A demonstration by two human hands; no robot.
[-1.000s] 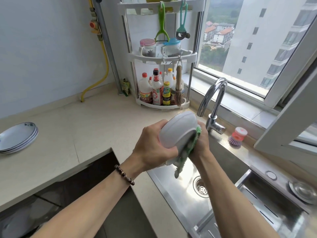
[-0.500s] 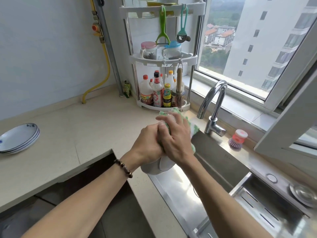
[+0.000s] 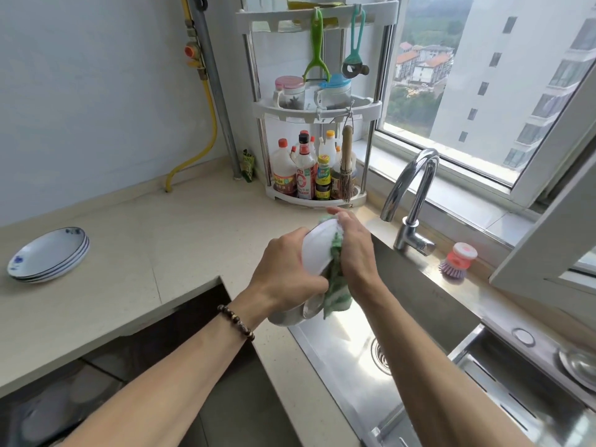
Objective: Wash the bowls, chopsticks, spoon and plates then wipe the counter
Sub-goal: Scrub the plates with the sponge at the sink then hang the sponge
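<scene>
Over the sink [image 3: 338, 356], the left hand [image 3: 283, 275] grips a white bowl [image 3: 317, 250] while the right hand [image 3: 354, 250] presses a clutched green cloth [image 3: 337, 285] against it.

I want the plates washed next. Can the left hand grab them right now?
Probably not yet: the left hand grips the bowl, and the plates sit apart, far left on the counter.

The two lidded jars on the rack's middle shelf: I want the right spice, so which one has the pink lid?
The left jar has the pink lid; the jar beside it has a blue lid and stands under the hanging teal tool.
</scene>
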